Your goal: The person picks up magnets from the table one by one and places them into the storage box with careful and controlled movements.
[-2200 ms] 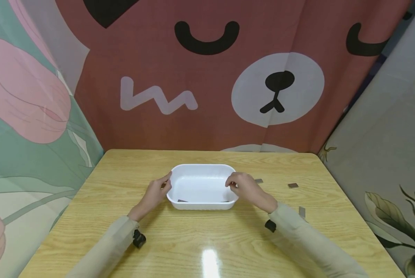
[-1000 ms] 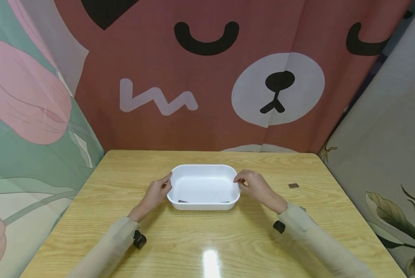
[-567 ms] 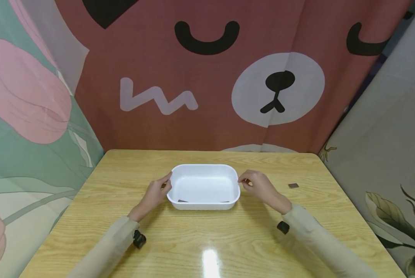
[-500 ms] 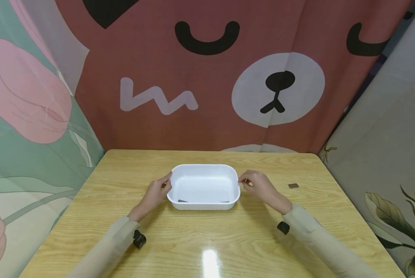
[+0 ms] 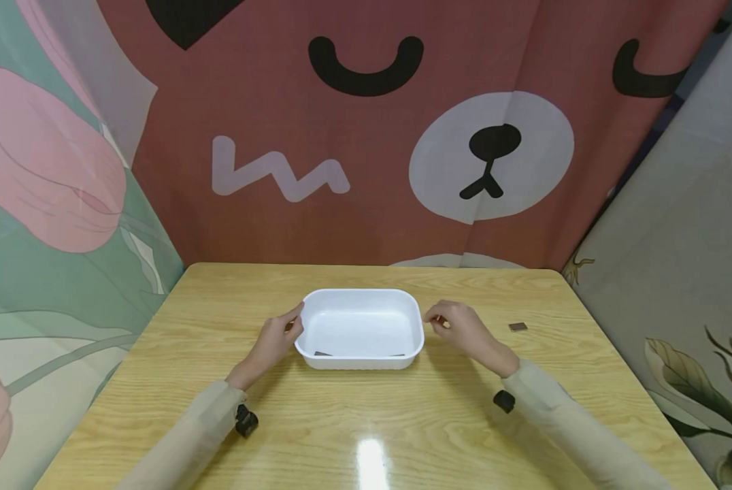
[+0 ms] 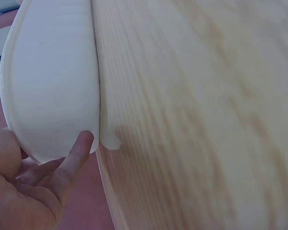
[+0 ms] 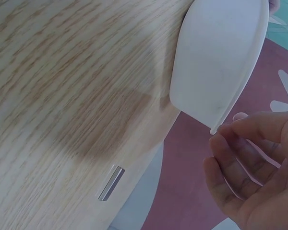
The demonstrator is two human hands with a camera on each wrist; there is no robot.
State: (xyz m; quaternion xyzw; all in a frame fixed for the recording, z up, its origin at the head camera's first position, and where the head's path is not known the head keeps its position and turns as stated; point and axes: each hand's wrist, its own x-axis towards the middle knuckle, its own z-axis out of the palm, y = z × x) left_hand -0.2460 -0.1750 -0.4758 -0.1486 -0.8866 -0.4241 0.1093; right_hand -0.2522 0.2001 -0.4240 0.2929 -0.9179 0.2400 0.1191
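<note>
A white plastic basin [image 5: 358, 363] stands on the wooden table. Its left end is held by my left hand [image 5: 275, 338], at the rim; the left wrist view has one finger [image 6: 81, 143] lying along the outer wall. My right hand [image 5: 460, 330] is just off the right end, fingers loosely bent and holding nothing. In the right wrist view its fingertips are right at the corner of the rim. Inside the basin, dark flat pieces [image 5: 322, 354] show along the near wall, mostly hidden by it.
On the table [image 5: 317, 429], right of my right hand, lies a small brown flat rectangle [image 5: 518, 327]. The right wrist view has a small shiny flat piece [image 7: 111, 183] near the table edge. A printed bear curtain [image 5: 280, 224] hangs behind.
My right hand has drawn back rightward from over the basin's right end to just outside the rim. The forearm now covers the grey pieces seen earlier. The left hand stays put.
</note>
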